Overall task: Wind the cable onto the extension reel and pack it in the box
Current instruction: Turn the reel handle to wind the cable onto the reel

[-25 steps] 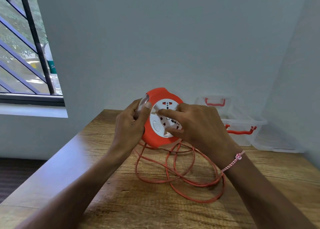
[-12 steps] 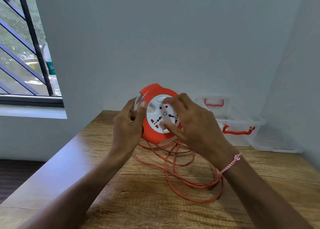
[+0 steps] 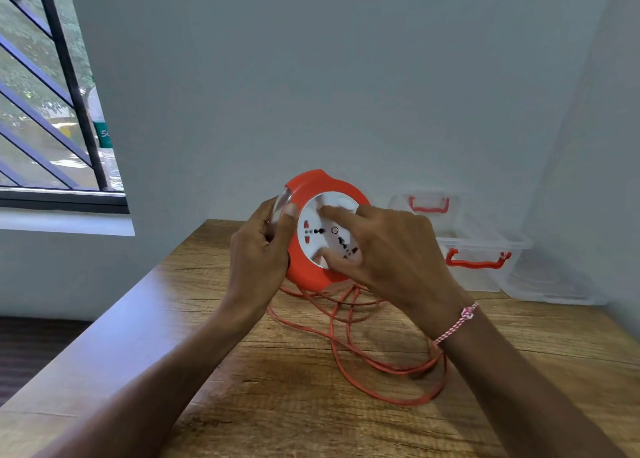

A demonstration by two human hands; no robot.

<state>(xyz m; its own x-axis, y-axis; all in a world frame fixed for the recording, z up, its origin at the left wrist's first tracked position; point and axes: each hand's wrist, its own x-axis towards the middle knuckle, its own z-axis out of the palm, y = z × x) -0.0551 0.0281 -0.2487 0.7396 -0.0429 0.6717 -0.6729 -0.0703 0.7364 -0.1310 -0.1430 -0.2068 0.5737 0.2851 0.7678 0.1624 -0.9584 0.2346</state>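
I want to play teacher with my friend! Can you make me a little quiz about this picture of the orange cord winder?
1. True or false: the loose cable lies on the table.
2. The left hand holds the reel by: A its rim, B its white socket face.
3. Is the reel inside the clear box yet?
Key: 1 true; 2 A; 3 no, it is held above the table.

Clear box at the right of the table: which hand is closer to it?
Right. The right hand grips the white face of the reel, just left of the box; the left hand holds the reel's opposite edge, farther away.
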